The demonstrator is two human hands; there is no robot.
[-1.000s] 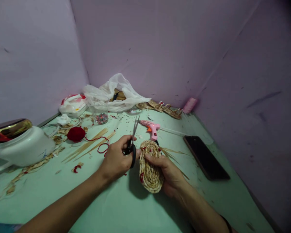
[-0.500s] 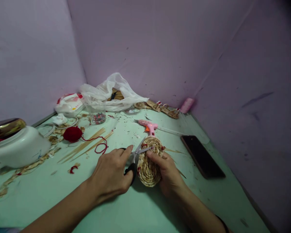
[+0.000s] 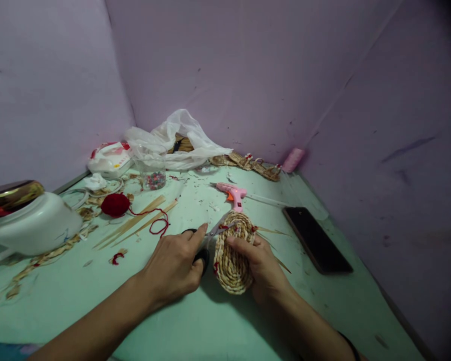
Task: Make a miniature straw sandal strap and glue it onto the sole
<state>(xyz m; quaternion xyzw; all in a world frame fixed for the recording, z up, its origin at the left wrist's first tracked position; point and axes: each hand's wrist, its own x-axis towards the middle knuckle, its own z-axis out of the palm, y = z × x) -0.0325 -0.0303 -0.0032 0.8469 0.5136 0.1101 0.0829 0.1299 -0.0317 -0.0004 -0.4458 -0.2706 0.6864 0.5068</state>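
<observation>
My left hand [image 3: 176, 263] is closed round the black handles of a pair of scissors [image 3: 215, 231], thumb in one loop and index finger stretched along the other. The blades lie over the upper left part of a woven straw slipper sole [image 3: 233, 268], an oval of coiled braid with bits of red yarn at its edges. Gripping the sole from its right side is my right hand [image 3: 265, 265], with the thumb pressed on its top face. The fingers underneath are hidden. Just beyond the sole's top end lies a pink glue gun [image 3: 235, 195].
A dark phone [image 3: 317, 240] lies to the right. On the left are a red yarn ball [image 3: 115, 205], straw strips [image 3: 135, 223] and a white pot [image 3: 33, 225]. A cup of beads [image 3: 155, 178], a plastic bag [image 3: 180, 130] and woven straw pieces [image 3: 255, 165] stand along the back wall.
The scissor blades have closed from a wider opening over the sole. The sole has tilted slightly, its lower end shifting right and down. The view has shifted slightly.
</observation>
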